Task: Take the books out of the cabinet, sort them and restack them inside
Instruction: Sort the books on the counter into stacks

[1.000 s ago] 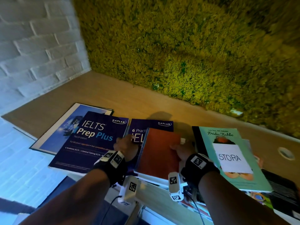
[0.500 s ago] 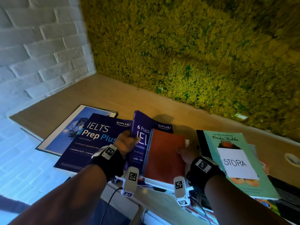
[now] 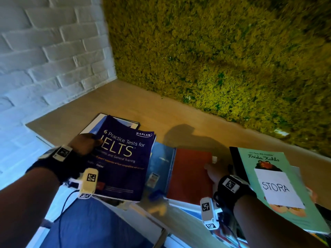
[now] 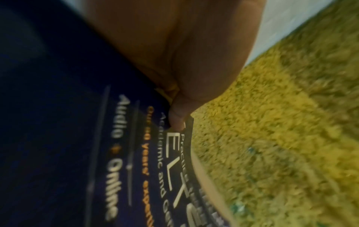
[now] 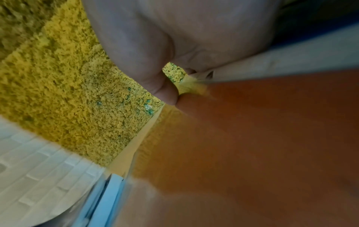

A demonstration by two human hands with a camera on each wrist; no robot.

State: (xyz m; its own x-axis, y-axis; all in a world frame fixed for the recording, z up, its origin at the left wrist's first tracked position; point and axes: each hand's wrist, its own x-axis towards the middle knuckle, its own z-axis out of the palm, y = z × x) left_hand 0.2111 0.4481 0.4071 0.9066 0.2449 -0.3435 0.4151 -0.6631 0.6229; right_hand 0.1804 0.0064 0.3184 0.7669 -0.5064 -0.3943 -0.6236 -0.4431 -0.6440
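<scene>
Six books showed on the wooden table (image 3: pixel 139 108): one dark purple Kaplan IELTS paperback (image 3: pixel 123 163), one blue spiral-bound book (image 3: pixel 162 163), one plain red book (image 3: pixel 189 176), one mint-green Frida Kahlo book (image 3: pixel 265 158), one black book (image 3: pixel 233 158) and one pale blue book (image 3: pixel 100 120). One white paper label reading STORA (image 3: pixel 276 187) was seen, and two hands (image 3: pixel 86 143) (image 3: pixel 213 171).

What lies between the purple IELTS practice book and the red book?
In the head view, a blue book lies between the purple IELTS practice book and the red book, partly covered by both.
</scene>
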